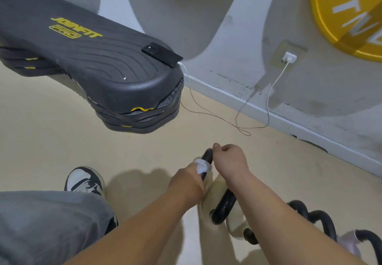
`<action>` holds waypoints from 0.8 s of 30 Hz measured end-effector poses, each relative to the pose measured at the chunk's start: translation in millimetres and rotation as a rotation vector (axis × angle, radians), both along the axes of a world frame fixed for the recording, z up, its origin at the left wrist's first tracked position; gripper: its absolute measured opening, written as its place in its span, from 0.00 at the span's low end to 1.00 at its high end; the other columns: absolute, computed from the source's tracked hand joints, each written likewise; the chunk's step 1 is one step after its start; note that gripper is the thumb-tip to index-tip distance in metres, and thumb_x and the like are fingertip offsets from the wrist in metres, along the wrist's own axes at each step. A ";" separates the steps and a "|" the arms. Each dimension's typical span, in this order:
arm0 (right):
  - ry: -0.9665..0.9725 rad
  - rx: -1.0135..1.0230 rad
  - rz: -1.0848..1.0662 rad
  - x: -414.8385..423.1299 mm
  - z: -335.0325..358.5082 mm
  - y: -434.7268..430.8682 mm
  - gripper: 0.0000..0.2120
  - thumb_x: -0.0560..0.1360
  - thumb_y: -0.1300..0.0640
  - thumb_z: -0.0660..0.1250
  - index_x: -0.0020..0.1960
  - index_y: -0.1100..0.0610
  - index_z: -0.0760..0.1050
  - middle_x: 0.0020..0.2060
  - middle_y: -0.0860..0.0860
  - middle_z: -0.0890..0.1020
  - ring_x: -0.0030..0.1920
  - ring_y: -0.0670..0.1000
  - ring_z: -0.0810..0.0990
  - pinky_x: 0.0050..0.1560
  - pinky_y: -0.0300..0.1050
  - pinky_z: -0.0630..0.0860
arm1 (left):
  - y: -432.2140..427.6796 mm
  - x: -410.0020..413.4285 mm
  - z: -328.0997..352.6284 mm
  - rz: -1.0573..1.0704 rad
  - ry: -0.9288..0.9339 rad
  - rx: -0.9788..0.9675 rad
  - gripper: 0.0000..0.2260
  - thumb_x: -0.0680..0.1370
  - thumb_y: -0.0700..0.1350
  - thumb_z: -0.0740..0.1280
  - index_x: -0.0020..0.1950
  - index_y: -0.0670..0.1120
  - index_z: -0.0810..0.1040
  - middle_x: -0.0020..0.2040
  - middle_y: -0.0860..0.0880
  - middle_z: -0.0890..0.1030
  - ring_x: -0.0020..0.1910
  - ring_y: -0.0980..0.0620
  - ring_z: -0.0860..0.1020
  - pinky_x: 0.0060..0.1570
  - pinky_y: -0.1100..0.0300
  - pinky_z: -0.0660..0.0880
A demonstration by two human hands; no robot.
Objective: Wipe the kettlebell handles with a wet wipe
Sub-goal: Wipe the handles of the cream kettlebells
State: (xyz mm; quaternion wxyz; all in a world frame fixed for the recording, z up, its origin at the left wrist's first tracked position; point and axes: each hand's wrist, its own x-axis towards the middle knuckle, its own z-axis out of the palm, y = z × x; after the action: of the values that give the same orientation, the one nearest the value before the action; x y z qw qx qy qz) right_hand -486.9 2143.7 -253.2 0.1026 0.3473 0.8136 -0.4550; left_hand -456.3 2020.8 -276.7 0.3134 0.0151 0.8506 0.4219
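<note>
A cream kettlebell with a black handle [224,204] stands on the floor low in the middle of the head view. My right hand [229,160] grips the top bar of that handle. My left hand [190,179] holds a crumpled white wet wipe [202,166] wrapped round the handle's left side. More kettlebells with black handles [316,217] stand at the lower right; one has a pale lilac body [349,242].
A stack of grey step platforms [86,66] fills the upper left, with a black phone [162,54] on it. A white charging cable [244,128] runs from the phone over the floor to a wall socket [289,58]. My trainer [84,180] is at lower left.
</note>
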 end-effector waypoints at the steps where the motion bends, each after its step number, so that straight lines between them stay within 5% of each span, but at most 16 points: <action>1: 0.023 -0.038 -0.026 2.2 11.2 -1.8 0.17 0.83 0.51 0.62 0.42 0.61 0.76 0.34 0.54 0.75 0.37 0.57 0.73 0.41 0.47 0.71 | -3.9 0.0 12.7 0.028 -0.025 0.007 0.09 0.76 0.46 0.54 0.40 0.56 0.71 0.36 0.55 0.73 0.42 0.44 0.73 0.34 0.69 0.65; 4: 0.037 -0.194 -0.148 12.4 44.5 -7.0 0.15 0.80 0.49 0.63 0.44 0.61 0.76 0.39 0.56 0.77 0.39 0.57 0.75 0.44 0.52 0.77 | -16.8 -2.5 49.3 0.208 -0.183 0.163 0.11 0.79 0.47 0.57 0.46 0.47 0.79 0.44 0.50 0.83 0.46 0.44 0.80 0.47 0.61 0.76; 8: 0.011 -0.309 -0.142 42.3 81.7 -6.5 0.19 0.80 0.48 0.65 0.55 0.65 0.79 0.43 0.54 0.81 0.44 0.57 0.77 0.50 0.52 0.77 | -39.2 6.2 101.1 0.292 -0.283 0.392 0.18 0.75 0.45 0.62 0.64 0.51 0.78 0.54 0.51 0.86 0.53 0.45 0.84 0.58 0.51 0.79; 14: -0.057 -0.664 0.050 75.6 136.1 -17.7 0.30 0.79 0.35 0.64 0.62 0.61 0.80 0.57 0.58 0.86 0.58 0.60 0.86 0.58 0.57 0.83 | -69.3 18.9 186.7 0.273 -0.329 0.573 0.18 0.79 0.40 0.63 0.67 0.54 0.75 0.60 0.53 0.85 0.56 0.49 0.84 0.60 0.45 0.79; 18: 0.051 -0.780 0.161 84.5 166.6 -35.4 0.22 0.82 0.40 0.64 0.63 0.55 0.84 0.59 0.58 0.86 0.56 0.57 0.87 0.58 0.58 0.84 | -78.9 23.7 232.4 0.066 -0.170 0.353 0.13 0.76 0.44 0.66 0.61 0.49 0.80 0.55 0.45 0.86 0.54 0.45 0.85 0.59 0.45 0.80; 24: 0.085 -0.691 -0.051 80.6 156.3 -46.2 0.11 0.78 0.60 0.67 0.56 0.60 0.85 0.50 0.59 0.89 0.50 0.60 0.88 0.49 0.55 0.82 | -65.6 17.3 198.2 0.014 0.180 0.042 0.07 0.74 0.54 0.67 0.49 0.54 0.76 0.46 0.54 0.81 0.47 0.52 0.81 0.45 0.56 0.80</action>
State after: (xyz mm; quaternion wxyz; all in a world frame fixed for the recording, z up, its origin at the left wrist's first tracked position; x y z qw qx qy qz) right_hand -406.3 2097.5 -96.9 0.1687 0.2931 0.6059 -0.7201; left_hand -439.0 1955.3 -78.4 0.2324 0.0538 0.8664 0.4388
